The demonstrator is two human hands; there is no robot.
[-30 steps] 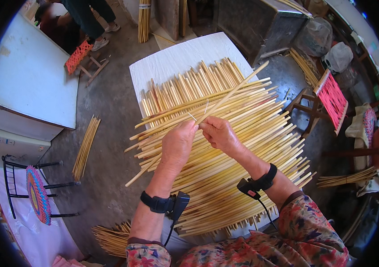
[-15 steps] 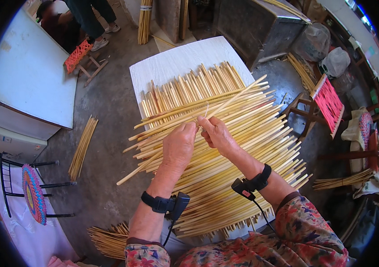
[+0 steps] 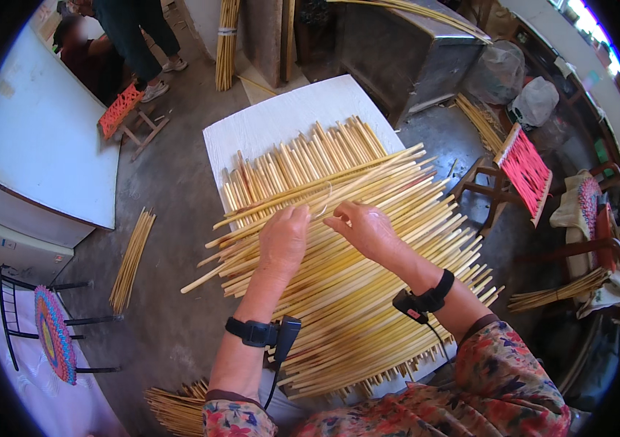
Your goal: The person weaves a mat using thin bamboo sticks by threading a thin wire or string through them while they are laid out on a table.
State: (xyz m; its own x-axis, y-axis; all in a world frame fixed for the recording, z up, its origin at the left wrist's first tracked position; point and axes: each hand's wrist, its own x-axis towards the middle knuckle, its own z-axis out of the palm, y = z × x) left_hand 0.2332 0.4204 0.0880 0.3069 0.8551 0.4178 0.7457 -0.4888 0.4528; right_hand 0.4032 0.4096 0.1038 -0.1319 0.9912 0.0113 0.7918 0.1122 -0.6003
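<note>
A layer of long yellow stalks (image 3: 368, 291) lies crosswise over shorter upright-pointing pale stalks (image 3: 302, 154) on a white board (image 3: 233, 135). Over the upper part of the layer my left hand (image 3: 285, 239) is closed, its fingertips pinching a thin white string (image 3: 330, 191). The string makes a small loop between my two hands. My right hand (image 3: 369, 229), a short gap to the right, has thumb and forefinger pressed together on the string's other part. Each wrist wears a black strap with a small device.
Loose stalk bundles (image 3: 132, 258) lie on the floor at left. A pink-woven folding stool (image 3: 525, 175) stands right, an orange-woven one (image 3: 120, 109) upper left. A dark metal cabinet (image 3: 404, 62) is behind the board. Two people are at the far left; a round-seated chair (image 3: 55, 335) is near left.
My hands have drawn apart from touching, left hand leftward and right hand rightward, with the string between them. The whole view has shifted slightly.
</note>
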